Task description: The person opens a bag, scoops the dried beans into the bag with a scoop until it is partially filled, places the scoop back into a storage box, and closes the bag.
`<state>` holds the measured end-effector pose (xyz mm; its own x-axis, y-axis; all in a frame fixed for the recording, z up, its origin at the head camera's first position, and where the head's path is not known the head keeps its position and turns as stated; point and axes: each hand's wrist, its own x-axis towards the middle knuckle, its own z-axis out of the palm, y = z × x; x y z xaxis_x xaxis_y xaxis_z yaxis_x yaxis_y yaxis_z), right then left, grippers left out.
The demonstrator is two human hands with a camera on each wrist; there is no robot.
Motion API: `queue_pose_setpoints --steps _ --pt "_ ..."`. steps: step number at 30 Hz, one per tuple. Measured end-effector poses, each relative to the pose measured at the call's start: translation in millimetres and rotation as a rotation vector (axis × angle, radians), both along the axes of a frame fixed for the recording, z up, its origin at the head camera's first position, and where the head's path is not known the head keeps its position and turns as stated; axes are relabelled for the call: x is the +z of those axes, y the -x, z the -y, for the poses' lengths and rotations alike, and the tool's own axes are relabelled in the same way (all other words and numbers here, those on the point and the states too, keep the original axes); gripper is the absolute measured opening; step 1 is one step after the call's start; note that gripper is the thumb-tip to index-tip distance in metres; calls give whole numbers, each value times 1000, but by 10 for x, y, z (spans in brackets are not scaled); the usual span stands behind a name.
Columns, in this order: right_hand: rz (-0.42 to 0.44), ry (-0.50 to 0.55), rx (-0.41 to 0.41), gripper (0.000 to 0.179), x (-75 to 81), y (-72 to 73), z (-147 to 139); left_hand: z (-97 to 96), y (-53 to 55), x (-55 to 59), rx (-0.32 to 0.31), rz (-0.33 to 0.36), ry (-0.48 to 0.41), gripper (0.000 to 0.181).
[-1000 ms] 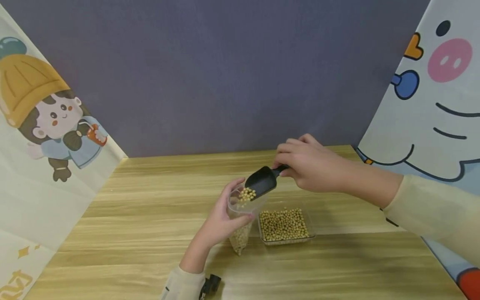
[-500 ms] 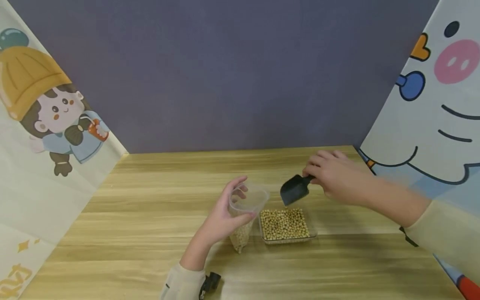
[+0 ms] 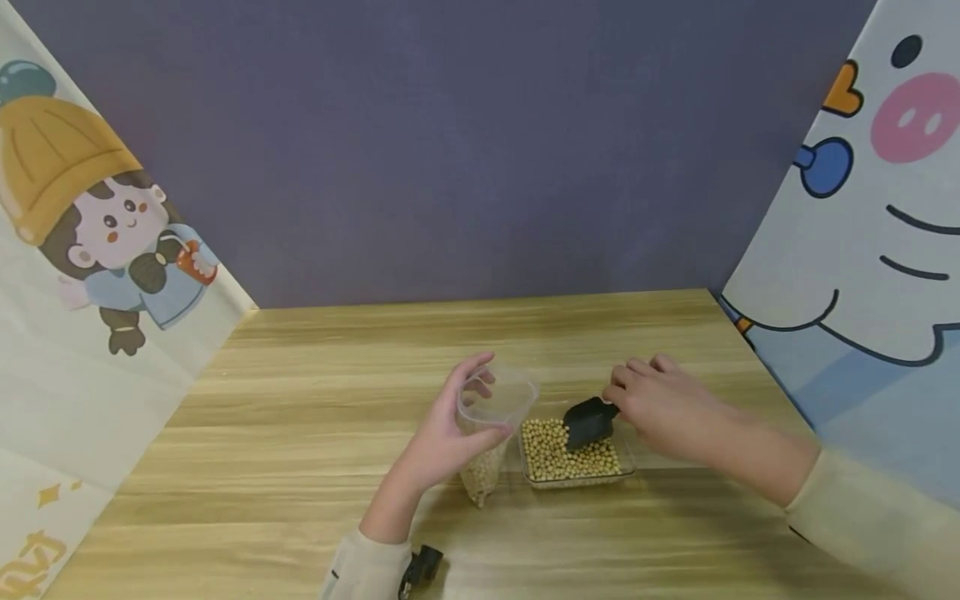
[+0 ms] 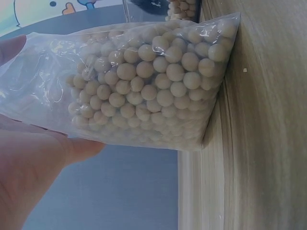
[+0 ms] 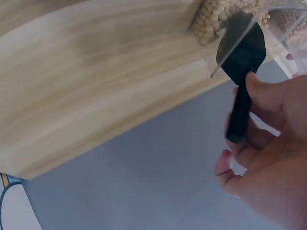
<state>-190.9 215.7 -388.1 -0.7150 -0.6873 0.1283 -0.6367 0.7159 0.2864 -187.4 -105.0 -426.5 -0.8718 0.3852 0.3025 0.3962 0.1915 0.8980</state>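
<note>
My left hand [image 3: 446, 437] grips a clear plastic bag [image 3: 482, 471] near its round, wide mouth, thumb on the near side and fingers around the far side. Pale round beans [image 4: 144, 81] fill the lower part of the bag, whose bottom rests on the table. My right hand [image 3: 663, 404] pinches the handle of a black scoop [image 3: 588, 423]. The scoop's blade dips into soybeans [image 3: 547, 458] in a clear rectangular container [image 3: 581, 481] just right of the bag. In the right wrist view, the thumb presses along the scoop's handle [image 5: 238, 115].
The wood-grain table [image 3: 315, 433] spreads under everything. A dark grey panel [image 3: 480, 150] rises behind it. Printed cartoon panels stand at the left [image 3: 45, 333] and right [image 3: 840, 275]. A black wrist device [image 3: 423, 567] sits at the left cuff.
The scoop was tipping beans into the bag's mouth a second ago. My right hand has since carried it right and lowered it into the container. The left hand stays with the bag.
</note>
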Motion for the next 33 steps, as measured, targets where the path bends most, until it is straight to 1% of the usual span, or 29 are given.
queue_pose_setpoints --steps 3,5,10,13,16,19,26,30,33 --pt "20 18 -6 23 -54 -8 -9 -7 -5 15 -7 -1 -3 90" --pt "45 53 -7 23 -99 -6 -3 -11 -4 24 -15 0 -5 91" --pt "128 195 -8 21 -263 16 52 -12 -3 25 -20 9 -6 91" --pt "158 276 -5 20 -356 28 90 -11 -12 17 -18 10 -6 91" --pt "192 349 -19 19 -422 32 103 -11 -18 3 -14 12 -5 91" --pt "221 406 -32 19 -458 32 78 -15 -15 -9 -11 12 -3 91" --pt "328 515 -41 22 -493 27 -34 -27 -3 3 -8 -3 3 92" --pt "355 571 -35 24 -525 25 -90 -21 -9 14 -3 -11 4 92" --pt "398 638 -29 23 -546 22 -150 -21 -17 19 0 -6 7 92"
